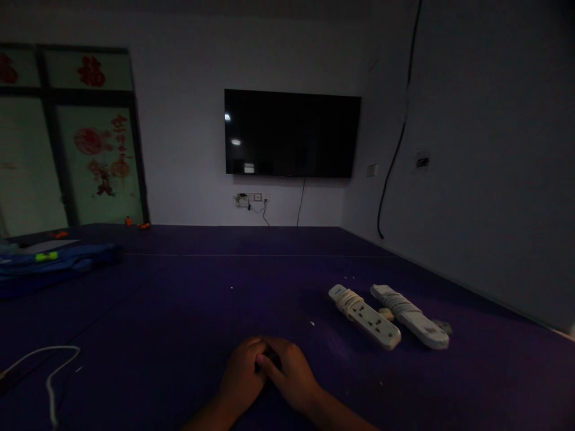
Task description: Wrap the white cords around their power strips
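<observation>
At the bottom centre, my left hand (pixel 244 370) and my right hand (pixel 294 372) rest against each other on the purple table surface (pixel 188 335). Their fingers are folded together and curled in, with my right thumb lying across the dark gap between them. I make out no object in either hand. Off to the right lie two white power strips, each wrapped in its own cord. The nearer power strip (pixel 375 326) shows its sockets facing up; the other power strip (pixel 424 326) lies beside it, apart from my hands.
A white cable (pixel 50 383) loops at the lower left. Blue folded cloth (pixel 85 258) lies at the far left, and small orange things (pixel 143 226) sit along the back edge. Beyond are a wall-mounted television (pixel 291 134) and a black cable (pixel 395 155) hanging down the right wall.
</observation>
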Demonstrator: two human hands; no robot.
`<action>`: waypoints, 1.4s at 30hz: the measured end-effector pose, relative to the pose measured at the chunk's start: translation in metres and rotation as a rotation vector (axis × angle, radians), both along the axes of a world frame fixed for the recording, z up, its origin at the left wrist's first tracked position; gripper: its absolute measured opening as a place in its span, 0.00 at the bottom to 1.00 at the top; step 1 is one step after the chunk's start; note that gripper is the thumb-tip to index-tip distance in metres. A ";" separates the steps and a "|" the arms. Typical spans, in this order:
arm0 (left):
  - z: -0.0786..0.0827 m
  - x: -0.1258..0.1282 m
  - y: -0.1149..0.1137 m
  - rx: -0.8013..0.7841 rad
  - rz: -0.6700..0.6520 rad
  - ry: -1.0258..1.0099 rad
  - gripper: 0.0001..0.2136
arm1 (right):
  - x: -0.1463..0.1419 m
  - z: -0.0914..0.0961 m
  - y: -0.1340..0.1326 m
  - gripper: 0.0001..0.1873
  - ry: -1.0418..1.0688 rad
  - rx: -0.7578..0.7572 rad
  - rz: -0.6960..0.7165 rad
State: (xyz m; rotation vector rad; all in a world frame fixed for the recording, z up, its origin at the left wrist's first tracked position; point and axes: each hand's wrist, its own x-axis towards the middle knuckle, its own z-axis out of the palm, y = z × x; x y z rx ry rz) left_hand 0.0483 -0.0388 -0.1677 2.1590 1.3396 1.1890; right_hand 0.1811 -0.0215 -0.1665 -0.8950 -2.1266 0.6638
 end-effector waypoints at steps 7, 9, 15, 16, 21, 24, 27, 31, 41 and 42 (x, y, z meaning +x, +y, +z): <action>-0.004 -0.001 0.002 0.025 -0.011 -0.012 0.12 | 0.000 -0.002 0.001 0.15 0.001 0.016 0.008; -0.005 -0.002 0.002 0.029 -0.009 -0.010 0.11 | 0.000 -0.002 0.001 0.15 -0.014 0.015 -0.007; -0.004 -0.002 0.002 0.025 -0.012 0.001 0.10 | 0.000 -0.002 0.000 0.14 -0.021 0.020 -0.014; -0.004 -0.002 0.002 0.024 -0.010 0.002 0.10 | 0.000 -0.001 -0.001 0.14 -0.019 0.026 -0.015; -0.003 -0.001 0.001 0.008 -0.003 0.009 0.11 | 0.000 -0.001 -0.001 0.13 -0.023 0.031 -0.017; -0.003 -0.001 0.001 0.016 0.001 -0.005 0.11 | -0.001 -0.002 0.000 0.13 -0.038 0.030 -0.033; -0.003 -0.002 0.001 0.016 -0.005 -0.012 0.12 | -0.001 -0.003 0.001 0.13 -0.048 0.025 -0.029; -0.002 -0.002 0.001 -0.006 -0.005 -0.015 0.12 | -0.001 -0.002 0.000 0.14 -0.056 0.016 -0.018; -0.001 -0.002 0.000 -0.010 -0.017 -0.009 0.11 | 0.000 -0.003 0.000 0.14 -0.064 0.015 -0.022; -0.001 -0.002 0.000 -0.013 -0.017 -0.008 0.11 | 0.000 -0.003 0.001 0.15 -0.066 0.016 -0.021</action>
